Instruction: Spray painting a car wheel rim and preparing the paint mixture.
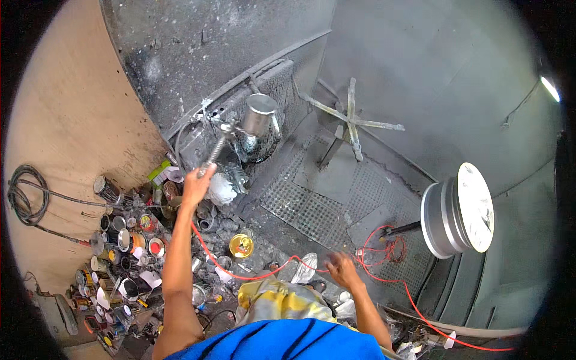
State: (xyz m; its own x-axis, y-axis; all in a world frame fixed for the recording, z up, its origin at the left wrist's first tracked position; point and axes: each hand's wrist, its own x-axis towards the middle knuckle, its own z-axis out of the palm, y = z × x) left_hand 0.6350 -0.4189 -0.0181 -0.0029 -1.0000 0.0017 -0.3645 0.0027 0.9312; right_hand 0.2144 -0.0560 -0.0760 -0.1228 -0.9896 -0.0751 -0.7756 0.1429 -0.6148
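Note:
My left hand (195,186) is wrapped round the handle of a spray gun (217,147), held out ahead to the left. A metal cup (259,114) sits on the gun. A red hose (240,277) comes out from beside my left forearm and runs right, past my lower body. My right hand (343,270) is low in the middle, over the line of that hose. Its fingers look curled but are blurred, and I cannot tell whether they grip the hose. Farther right stands a silver wheel rim (447,216) with a pale disc-like face (475,207).
Many paint cans (123,240) crowd the floor at left. A yellow-gold can (241,245) stands nearer the middle. Ahead are a cross-shaped stand (351,120) and a perforated floor plate (300,201). A black coiled cable (29,195) hangs on the left wall.

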